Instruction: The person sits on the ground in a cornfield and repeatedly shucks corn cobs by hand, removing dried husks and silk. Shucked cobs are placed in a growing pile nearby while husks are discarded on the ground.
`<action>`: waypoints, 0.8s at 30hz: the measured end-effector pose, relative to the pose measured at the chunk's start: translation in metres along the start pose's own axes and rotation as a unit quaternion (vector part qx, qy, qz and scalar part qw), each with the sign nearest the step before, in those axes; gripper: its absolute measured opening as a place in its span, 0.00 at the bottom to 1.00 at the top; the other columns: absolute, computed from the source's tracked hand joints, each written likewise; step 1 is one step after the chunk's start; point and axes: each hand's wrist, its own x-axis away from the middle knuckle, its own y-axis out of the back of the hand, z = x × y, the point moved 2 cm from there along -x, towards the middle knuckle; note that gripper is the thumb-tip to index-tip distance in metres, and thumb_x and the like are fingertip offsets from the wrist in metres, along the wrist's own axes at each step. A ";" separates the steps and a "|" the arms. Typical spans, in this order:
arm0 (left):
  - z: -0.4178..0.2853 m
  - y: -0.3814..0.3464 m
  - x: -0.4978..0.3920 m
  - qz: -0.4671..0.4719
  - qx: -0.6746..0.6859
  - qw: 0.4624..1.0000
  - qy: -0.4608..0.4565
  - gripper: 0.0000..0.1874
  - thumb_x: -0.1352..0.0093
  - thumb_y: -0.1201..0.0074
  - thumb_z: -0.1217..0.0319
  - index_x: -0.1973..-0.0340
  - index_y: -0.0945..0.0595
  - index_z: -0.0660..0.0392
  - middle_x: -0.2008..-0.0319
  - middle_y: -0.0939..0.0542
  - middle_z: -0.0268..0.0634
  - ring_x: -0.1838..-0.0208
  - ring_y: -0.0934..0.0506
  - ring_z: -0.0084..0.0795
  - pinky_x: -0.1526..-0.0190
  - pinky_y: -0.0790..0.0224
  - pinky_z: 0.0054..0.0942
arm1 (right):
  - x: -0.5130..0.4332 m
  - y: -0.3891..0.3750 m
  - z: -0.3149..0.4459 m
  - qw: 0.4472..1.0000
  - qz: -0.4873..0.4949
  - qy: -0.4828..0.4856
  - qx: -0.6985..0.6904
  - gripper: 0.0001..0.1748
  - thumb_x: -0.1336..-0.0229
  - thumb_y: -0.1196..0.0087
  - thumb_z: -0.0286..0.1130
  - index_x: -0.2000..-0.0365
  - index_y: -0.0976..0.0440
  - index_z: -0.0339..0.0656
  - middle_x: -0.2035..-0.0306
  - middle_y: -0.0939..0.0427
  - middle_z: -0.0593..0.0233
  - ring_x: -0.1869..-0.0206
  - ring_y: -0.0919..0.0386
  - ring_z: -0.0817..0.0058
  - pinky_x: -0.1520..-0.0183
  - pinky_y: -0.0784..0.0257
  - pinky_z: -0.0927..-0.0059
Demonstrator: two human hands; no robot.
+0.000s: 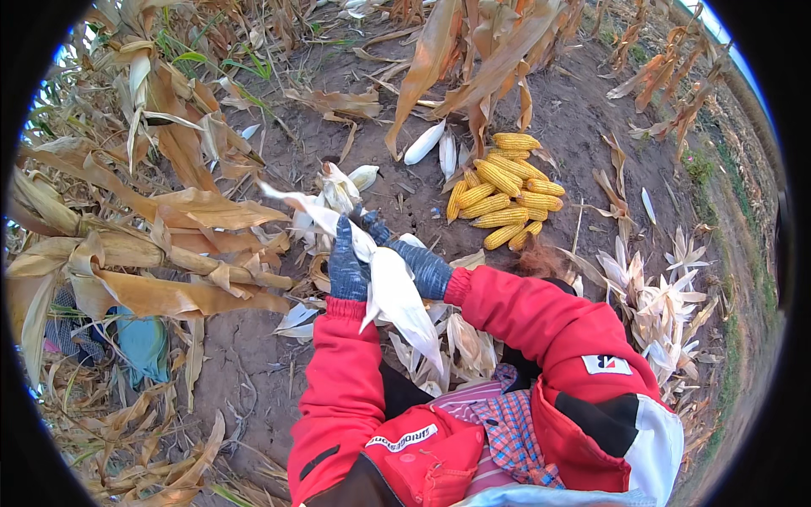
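Observation:
Before my chest, both gloved hands are on an ear of corn with pale husk leaves (396,288) peeled out, one hanging down and another sticking out to the upper left. My left hand (348,266), in a grey-blue knit glove, grips it from the left, its thumb upright along the husk. My right hand (421,263), gloved alike, closes round it from the right; its fingertips are dark. The husk hides any kernels. Just beyond my hands lie ears in pale husks (339,190). Husked yellow corn cobs (500,190) form a pile on the soil to the upper right.
Two ears in husk (424,142) lie beyond the pile. Empty husks (659,304) are heaped at the right, with more husks (469,342) near my legs. Dry corn stalks (146,253) lean in from the left, a teal bag (142,348) behind them. Standing dry leaves (475,63) hang at the top.

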 end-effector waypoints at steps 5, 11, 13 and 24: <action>0.026 0.034 -0.024 -0.065 -0.190 0.978 0.052 0.31 0.32 0.50 0.48 0.40 0.33 0.51 0.45 0.28 0.37 0.49 0.27 0.31 0.46 0.35 0.31 | -0.001 0.027 -0.097 0.767 -0.107 -0.135 -0.618 0.15 0.36 0.54 0.27 0.50 0.30 0.38 0.58 0.23 0.65 0.59 0.24 0.78 0.56 0.28 0.78; 0.068 0.002 0.019 0.051 -0.167 0.975 0.137 0.28 0.36 0.40 0.61 0.45 0.30 0.59 0.53 0.24 0.41 0.53 0.23 0.36 0.51 0.27 0.37 | -0.013 0.026 -0.070 0.793 -0.203 -0.154 -0.554 0.19 0.38 0.51 0.35 0.49 0.30 0.40 0.57 0.23 0.63 0.59 0.24 0.73 0.53 0.29 0.71; 0.079 0.000 0.012 0.042 -0.170 0.976 0.127 0.27 0.36 0.41 0.64 0.45 0.31 0.62 0.54 0.23 0.42 0.54 0.22 0.37 0.53 0.26 0.36 | 0.000 0.032 -0.056 0.816 -0.249 -0.171 -0.493 0.20 0.39 0.50 0.38 0.48 0.30 0.41 0.57 0.23 0.63 0.59 0.24 0.71 0.52 0.29 0.69; 0.078 -0.042 0.036 0.117 -0.439 0.868 0.200 0.28 0.43 0.34 0.61 0.52 0.27 0.61 0.69 0.24 0.37 0.71 0.25 0.25 0.71 0.32 0.22 | -0.008 0.198 -0.054 0.970 -0.233 -0.002 0.065 0.18 0.34 0.60 0.42 0.62 0.26 0.40 0.72 0.21 0.60 0.70 0.22 0.63 0.64 0.25 0.61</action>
